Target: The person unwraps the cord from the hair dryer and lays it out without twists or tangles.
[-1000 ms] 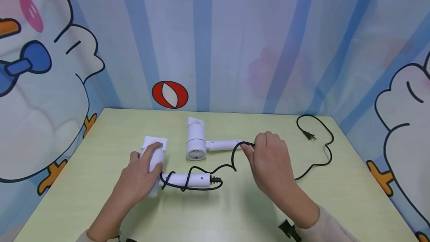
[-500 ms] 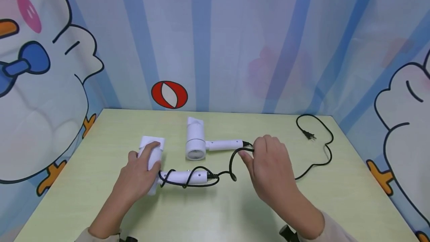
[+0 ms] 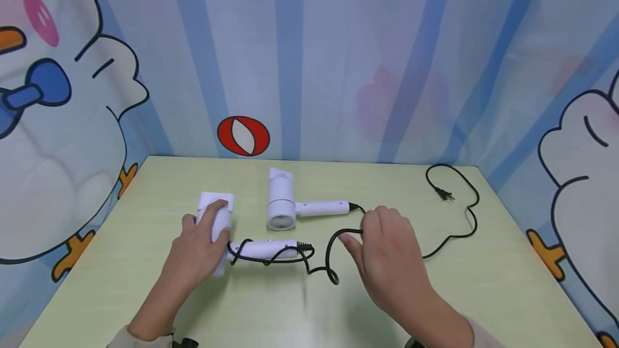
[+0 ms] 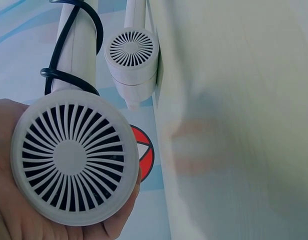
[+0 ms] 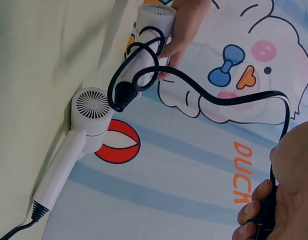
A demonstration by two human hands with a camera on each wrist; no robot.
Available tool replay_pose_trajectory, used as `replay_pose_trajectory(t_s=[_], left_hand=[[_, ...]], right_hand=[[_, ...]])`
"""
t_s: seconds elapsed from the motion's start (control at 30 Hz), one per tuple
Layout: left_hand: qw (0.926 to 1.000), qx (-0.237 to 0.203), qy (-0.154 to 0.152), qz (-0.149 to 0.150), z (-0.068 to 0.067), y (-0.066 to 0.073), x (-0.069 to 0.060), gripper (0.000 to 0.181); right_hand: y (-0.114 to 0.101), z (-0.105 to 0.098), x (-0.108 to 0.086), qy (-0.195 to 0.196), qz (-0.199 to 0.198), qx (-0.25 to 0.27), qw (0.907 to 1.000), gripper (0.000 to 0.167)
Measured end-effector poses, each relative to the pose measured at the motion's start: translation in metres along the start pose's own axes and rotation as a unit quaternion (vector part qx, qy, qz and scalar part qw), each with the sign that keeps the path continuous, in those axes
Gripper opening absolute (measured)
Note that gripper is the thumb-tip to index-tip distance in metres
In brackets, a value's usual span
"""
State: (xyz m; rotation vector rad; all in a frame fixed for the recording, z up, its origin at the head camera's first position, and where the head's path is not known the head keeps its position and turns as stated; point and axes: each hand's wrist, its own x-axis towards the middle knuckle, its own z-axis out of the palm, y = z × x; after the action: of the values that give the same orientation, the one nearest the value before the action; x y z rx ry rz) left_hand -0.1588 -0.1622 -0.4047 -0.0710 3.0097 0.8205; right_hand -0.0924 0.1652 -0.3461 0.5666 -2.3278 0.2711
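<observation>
My left hand [image 3: 197, 251] grips the barrel of a white hair dryer [image 3: 256, 249] above the table. Black cord [image 3: 325, 269] winds loosely round that dryer's handle, then hangs in a loop across to my right hand [image 3: 390, 259]. The fingers of my right hand are curled round the cord; in the right wrist view a thicker black piece [image 5: 265, 215], possibly the plug, sits in them. The left wrist view faces the round vent [image 4: 71, 157] of the held dryer. A second white hair dryer [image 3: 281, 197] lies behind, its handle pointing right.
The second dryer's cord [image 3: 358, 207] passes behind my right hand. At the back right lies a black two-pin plug [image 3: 444, 194] on a curved cord [image 3: 476, 219]. A cartoon-printed curtain [image 3: 329, 69] surrounds the pale table [image 3: 271, 310].
The held dryer has shifted slightly left and away from me. My right hand has moved slightly nearer me, and the cord between the hands now droops lower, with its slack loop closer to me.
</observation>
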Motion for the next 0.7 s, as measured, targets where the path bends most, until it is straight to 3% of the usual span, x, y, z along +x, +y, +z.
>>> replay_pose_trajectory(t_s=[0.37,0.7], left_hand=[[1.0,0.002,0.006,-0.005,-0.001,-0.001,0.001,0.062],[0.9996,-0.002,0.029,-0.002,-0.003,0.0,0.005,0.059]], right_hand=[[-0.005,0.001,-0.008,-0.015,-0.012,-0.047,0.9987,0.062],[-0.009,0.002,-0.017,-0.026,-0.019,-0.051,0.9982,0.062]])
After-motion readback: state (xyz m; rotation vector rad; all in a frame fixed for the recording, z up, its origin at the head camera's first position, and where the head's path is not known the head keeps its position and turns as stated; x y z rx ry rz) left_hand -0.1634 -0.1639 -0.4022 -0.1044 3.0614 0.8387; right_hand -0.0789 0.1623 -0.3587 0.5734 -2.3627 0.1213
